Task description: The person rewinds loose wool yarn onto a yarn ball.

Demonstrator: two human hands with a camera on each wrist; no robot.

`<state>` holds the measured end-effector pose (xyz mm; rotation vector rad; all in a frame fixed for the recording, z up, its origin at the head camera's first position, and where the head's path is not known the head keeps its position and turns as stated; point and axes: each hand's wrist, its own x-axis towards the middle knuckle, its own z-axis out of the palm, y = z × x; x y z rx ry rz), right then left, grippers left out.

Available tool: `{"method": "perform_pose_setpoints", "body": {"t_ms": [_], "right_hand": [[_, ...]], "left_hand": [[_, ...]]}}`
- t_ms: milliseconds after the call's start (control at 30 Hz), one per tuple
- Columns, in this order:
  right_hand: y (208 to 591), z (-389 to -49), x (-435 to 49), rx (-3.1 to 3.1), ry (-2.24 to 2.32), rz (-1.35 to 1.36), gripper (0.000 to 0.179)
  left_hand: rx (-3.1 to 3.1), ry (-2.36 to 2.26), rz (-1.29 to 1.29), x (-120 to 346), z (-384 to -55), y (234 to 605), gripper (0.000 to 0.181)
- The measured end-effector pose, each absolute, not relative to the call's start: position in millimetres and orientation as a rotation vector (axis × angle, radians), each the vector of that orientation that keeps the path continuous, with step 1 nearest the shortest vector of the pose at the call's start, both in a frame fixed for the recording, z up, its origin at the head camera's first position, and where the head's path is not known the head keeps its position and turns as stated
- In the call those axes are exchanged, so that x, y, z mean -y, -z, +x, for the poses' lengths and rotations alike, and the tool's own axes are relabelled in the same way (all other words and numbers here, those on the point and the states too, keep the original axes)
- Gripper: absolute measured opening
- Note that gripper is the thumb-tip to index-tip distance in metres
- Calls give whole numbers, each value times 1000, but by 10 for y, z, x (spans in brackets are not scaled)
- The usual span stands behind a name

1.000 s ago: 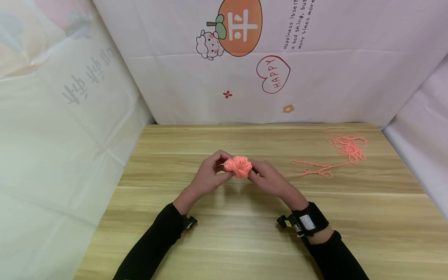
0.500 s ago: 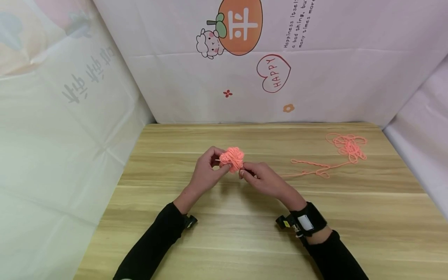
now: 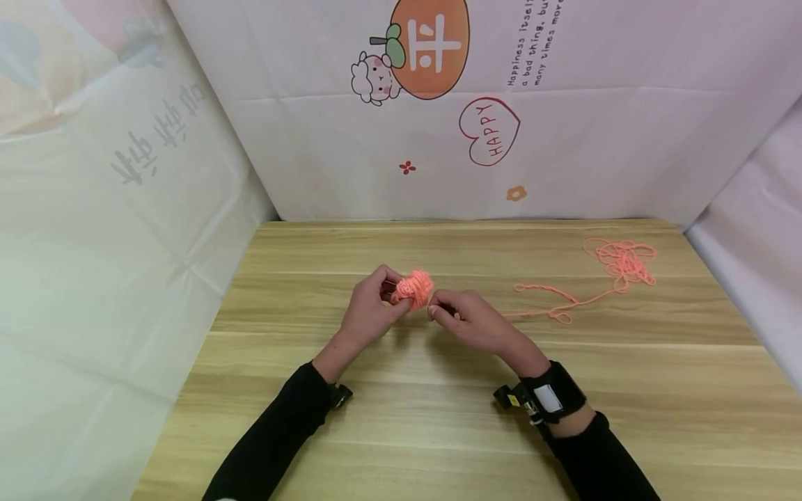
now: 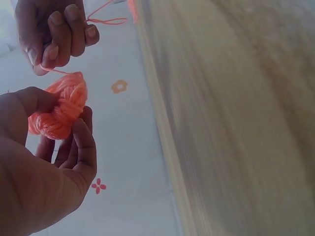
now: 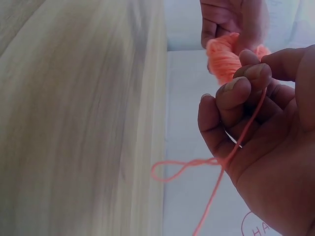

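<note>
My left hand [image 3: 370, 306] grips a small coral ball of yarn [image 3: 413, 288] between thumb and fingers, above the table. Just right of it, my right hand [image 3: 471, 319] pinches the yarn strand [image 5: 257, 110] between thumb and forefinger. In the left wrist view a short length of strand [image 4: 55, 71] runs from the ball of yarn [image 4: 60, 105] up to the right fingertips. From there the strand passes across the right palm, with a twisted loop [image 5: 179, 169] hanging off it.
A loose tangle of the same yarn [image 3: 626, 263] lies at the back right of the wooden table [image 3: 413, 445]. From it a strand with small loops [image 3: 573, 304] trails towards my right hand. A printed white cloth [image 3: 338, 153] stands behind the table.
The ball of yarn has shifted left and turned in my left hand. My right hand has come off the ball and holds the strand. The trailing strand on the table has slid left.
</note>
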<state>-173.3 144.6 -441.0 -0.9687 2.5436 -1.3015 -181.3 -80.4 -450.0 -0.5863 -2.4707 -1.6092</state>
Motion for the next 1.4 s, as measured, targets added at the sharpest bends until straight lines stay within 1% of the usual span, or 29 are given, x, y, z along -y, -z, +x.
{"method": "perform_pose_setpoints", "body": {"t_ms": [167, 433, 633, 967, 1167, 1400], "right_hand": [[4371, -1723, -1461, -2540, 1312, -963, 16], [4336, -1734, -1492, -2546, 1329, -977, 21], [4325, -1747, -1518, -2564, 1345, -948, 22], [4329, -1743, -1535, -2556, 1391, -911, 19], [4345, -1753, -1539, -2538, 1403, -931, 19], [4351, -1759, -1549, -2531, 1386, -917, 21]], "left_hand": [[2574, 1515, -648, 799, -1814, 4516, 26], [2713, 1386, -732, 775, -1790, 4506, 27], [2743, 1361, -872, 759, -1790, 4523, 28], [2693, 1491, -1167, 743, -1774, 4546, 28], [2559, 1659, -1295, 731, -1663, 4343, 25], [2406, 1895, -1337, 742, -1623, 4208, 26]]}}
